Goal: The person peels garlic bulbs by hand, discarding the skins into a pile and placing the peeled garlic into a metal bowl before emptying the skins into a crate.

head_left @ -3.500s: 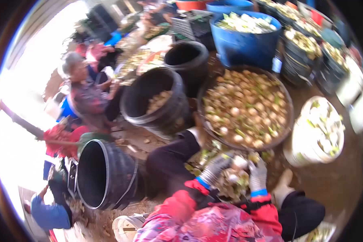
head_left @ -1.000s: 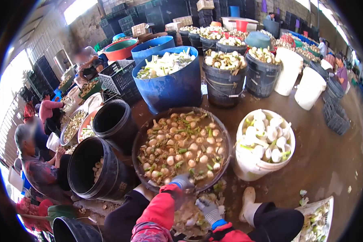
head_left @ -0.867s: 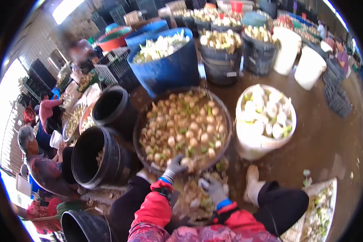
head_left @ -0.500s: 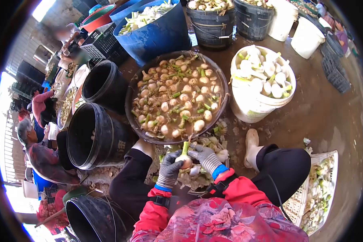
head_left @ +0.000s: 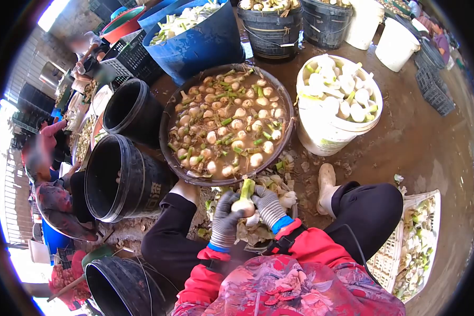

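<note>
Between my gloved hands is a pale garlic bulb (head_left: 243, 206) with a thick green stem pointing up and away from me. My left hand (head_left: 226, 220) is wrapped round the bulb's left side. At its right side, the bent fingers of my right hand (head_left: 269, 206) press against the bulb near the base of the stem; their tips are partly hidden. Just beyond lies a wide dark basin (head_left: 166, 152) of murky water, with many garlic bulbs and cut green stems floating in it. Stripped garlic skins (head_left: 282, 190) are heaped below my hands.
A white bucket (head_left: 321, 129) of peeled garlic stands right of the basin. Black buckets (head_left: 102, 181) line the left side. A blue tub (head_left: 200, 50) stands behind. A white crate (head_left: 434, 226) of peelings sits by my right knee. Another person (head_left: 63, 205) sits at the left.
The garlic bulb has turned a little in my hands, and more of its pale green stem base shows. My right hand has shifted slightly down beside it. The whole view has shifted slightly.
</note>
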